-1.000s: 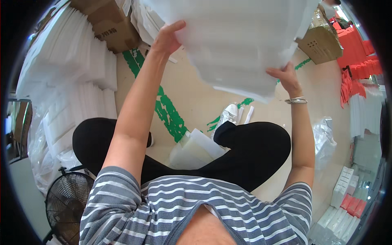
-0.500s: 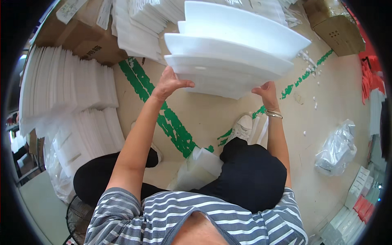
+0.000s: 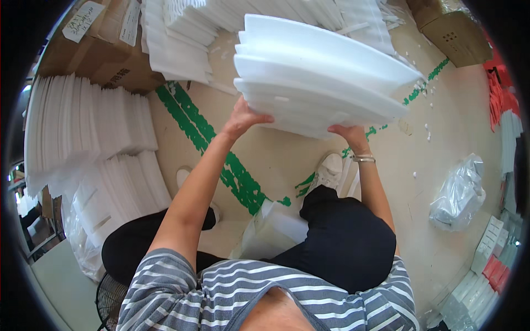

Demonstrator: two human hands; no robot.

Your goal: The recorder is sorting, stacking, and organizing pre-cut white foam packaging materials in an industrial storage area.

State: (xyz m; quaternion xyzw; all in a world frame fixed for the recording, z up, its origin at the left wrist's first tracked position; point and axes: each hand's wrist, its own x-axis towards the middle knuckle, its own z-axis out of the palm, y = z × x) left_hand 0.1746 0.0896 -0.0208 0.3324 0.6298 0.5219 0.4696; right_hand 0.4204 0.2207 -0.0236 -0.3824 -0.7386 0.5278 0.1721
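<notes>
Between both hands I hold up a stack of several white foam sheets [image 3: 326, 77], tilted, with their upper edges fanned apart in layers. My left hand [image 3: 243, 119] grips the lower left corner, its thumb lying across the near face. At the lower right, my right hand [image 3: 353, 137] is closed on the same stack, thumb on the near face and a bracelet at the wrist. The fingers behind the sheets are hidden on both sides.
Tall rows of white foam sheets [image 3: 88, 118] stand on the left, beside a cardboard box [image 3: 110, 47]. More white sheets [image 3: 182, 49] lie at the far side. A clear plastic bag [image 3: 459, 193] rests on the floor at right. Another cardboard box [image 3: 455, 38] stands far right.
The stack has come slightly nearer and tipped down on its right side, its layers pressed closer together. Both hands have shifted a little nearer with it, still gripping.
</notes>
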